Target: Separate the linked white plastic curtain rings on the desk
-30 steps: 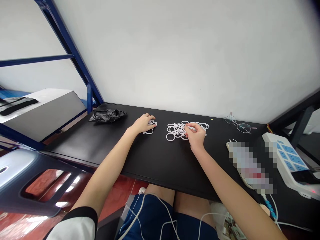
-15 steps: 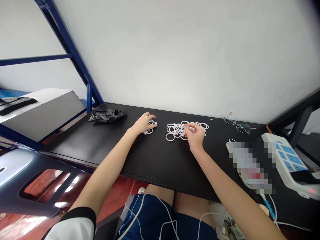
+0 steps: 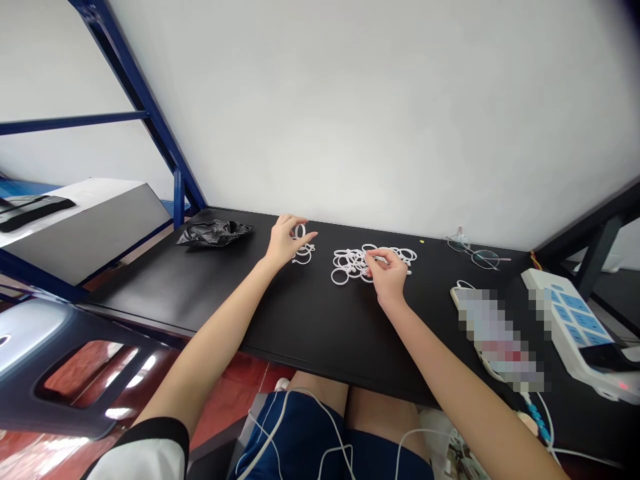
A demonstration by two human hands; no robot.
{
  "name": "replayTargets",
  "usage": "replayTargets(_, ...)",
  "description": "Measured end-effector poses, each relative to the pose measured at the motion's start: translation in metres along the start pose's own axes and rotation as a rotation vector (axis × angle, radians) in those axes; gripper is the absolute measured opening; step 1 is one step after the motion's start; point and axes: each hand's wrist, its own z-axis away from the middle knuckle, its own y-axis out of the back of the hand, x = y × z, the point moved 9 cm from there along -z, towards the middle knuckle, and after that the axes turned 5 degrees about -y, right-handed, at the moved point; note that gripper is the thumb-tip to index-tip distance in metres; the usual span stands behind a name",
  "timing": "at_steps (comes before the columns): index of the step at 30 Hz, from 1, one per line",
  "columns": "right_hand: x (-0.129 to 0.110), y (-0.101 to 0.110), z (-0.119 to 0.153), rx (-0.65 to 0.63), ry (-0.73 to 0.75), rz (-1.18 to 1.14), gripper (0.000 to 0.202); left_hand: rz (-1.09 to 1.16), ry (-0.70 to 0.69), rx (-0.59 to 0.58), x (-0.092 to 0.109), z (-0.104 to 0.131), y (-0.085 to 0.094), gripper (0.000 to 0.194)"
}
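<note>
My left hand (image 3: 285,241) is raised just over a small group of white plastic rings (image 3: 303,260) on the black table. Its thumb and forefinger curve around one upright white ring (image 3: 300,231); the other fingers are partly hidden. To the right lies a larger loose pile of white rings (image 3: 341,276), overlapping one another, some with small knobs on them. Over the right part of this pile is my right hand (image 3: 389,275), its thumb and forefinger pinched together at a ring. The hand covers some of the rings behind it.
A crumpled black plastic bag (image 3: 215,233) lies at the table's left. On the right are eyeglasses (image 3: 485,259), a blurred-out phone (image 3: 500,337) with a cable, and a white power strip (image 3: 575,320). A blue metal frame (image 3: 150,113) rises at the left.
My left hand has lifted slightly and a ring now stands upright between its fingers. My right hand has hardly moved at the larger pile.
</note>
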Motion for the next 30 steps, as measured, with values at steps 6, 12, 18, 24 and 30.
replayTargets(6,0.000,0.000,0.000,-0.002,-0.001,0.013,0.019,0.196,0.191,0.075,-0.007,0.002,0.005,0.034)
replayTargets(12,0.000,0.000,0.001,0.000,-0.012,0.012,0.018,0.303,0.314,0.066,-0.021,0.004,-0.003,0.035)
replayTargets(18,-0.001,0.000,0.002,-0.008,-0.003,0.004,0.019,0.494,0.417,0.086,-0.030,0.007,-0.012,0.040)
replayTargets(24,-0.001,-0.001,0.002,-0.018,-0.004,0.005,0.021,0.682,0.606,0.039,-0.040,0.015,-0.027,0.044)
replayTargets(30,-0.001,-0.002,0.002,-0.016,-0.008,0.016,0.018,0.791,0.654,-0.175,-0.028,0.022,-0.049,0.048)
